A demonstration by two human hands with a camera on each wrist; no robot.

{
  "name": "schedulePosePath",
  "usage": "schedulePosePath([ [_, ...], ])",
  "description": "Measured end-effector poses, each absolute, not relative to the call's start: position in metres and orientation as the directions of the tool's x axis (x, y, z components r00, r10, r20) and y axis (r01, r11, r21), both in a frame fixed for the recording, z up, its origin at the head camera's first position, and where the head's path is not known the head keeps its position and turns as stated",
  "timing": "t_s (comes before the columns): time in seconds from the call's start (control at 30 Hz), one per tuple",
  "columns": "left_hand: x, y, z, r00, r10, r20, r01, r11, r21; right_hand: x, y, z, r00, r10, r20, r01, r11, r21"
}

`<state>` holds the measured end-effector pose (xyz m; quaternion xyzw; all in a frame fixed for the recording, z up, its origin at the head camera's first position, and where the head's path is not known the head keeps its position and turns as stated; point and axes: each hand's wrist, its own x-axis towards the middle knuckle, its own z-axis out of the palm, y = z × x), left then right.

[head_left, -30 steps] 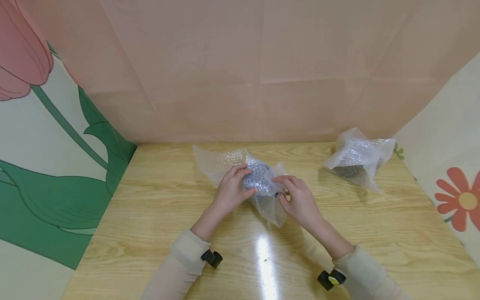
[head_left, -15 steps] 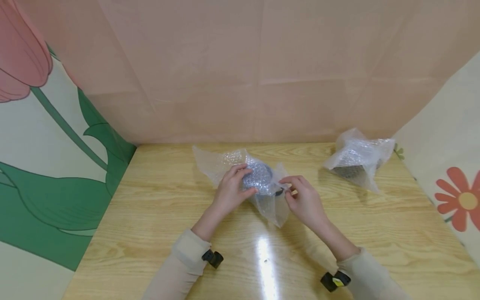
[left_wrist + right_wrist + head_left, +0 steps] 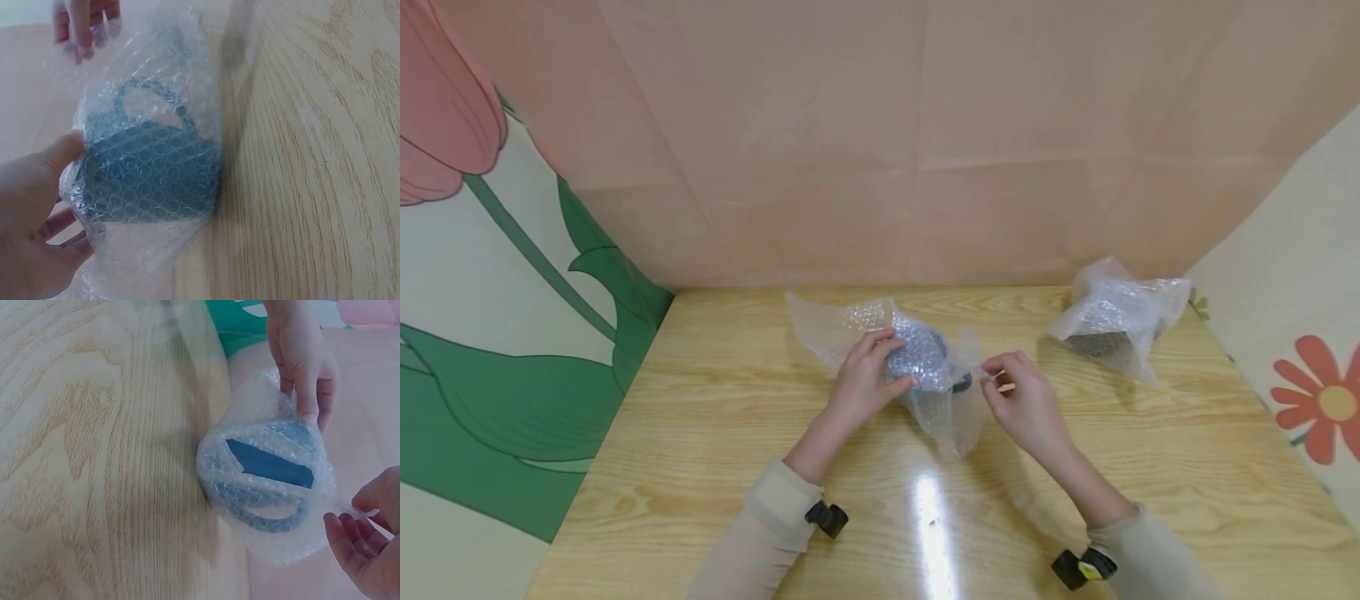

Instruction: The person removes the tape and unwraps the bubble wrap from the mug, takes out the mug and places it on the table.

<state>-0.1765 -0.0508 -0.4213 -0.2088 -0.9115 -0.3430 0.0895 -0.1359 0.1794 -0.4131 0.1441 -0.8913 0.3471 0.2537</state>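
A blue mug [image 3: 150,178] lies on its side in bubble wrap [image 3: 827,325] on the table. Its ring-shaped handle [image 3: 153,94] shows through the plastic. My left hand [image 3: 861,383] grips the wrapped body from the left, thumb on the near side and fingers over the top. Between thumb and fingers, my right hand [image 3: 1026,404] pinches a loose edge of the wrap to the right of the mug. That edge is stretched away from the handle. In the right wrist view, a bare strip of blue [image 3: 269,464] shows between folds of plastic.
A second bubble-wrapped bundle [image 3: 1108,308] with something dark inside stands at the table's back right. The wooden table [image 3: 700,467] meets a pink cloth backdrop [image 3: 850,167] behind. Floral panels flank both sides.
My right hand has moved to the right, drawing the wrap's edge with it. More of the dark handle shows now. My left hand has stayed in place on the mug.
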Motion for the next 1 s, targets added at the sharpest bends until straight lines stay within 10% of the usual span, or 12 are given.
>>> schedulePosePath([
  [1.0,-0.177,-0.049,-0.422,-0.895,0.311,0.320,0.445,0.679,0.584,-0.132,0.221,-0.429,-0.877,-0.031,0.479,-0.328,0.767,-0.551],
])
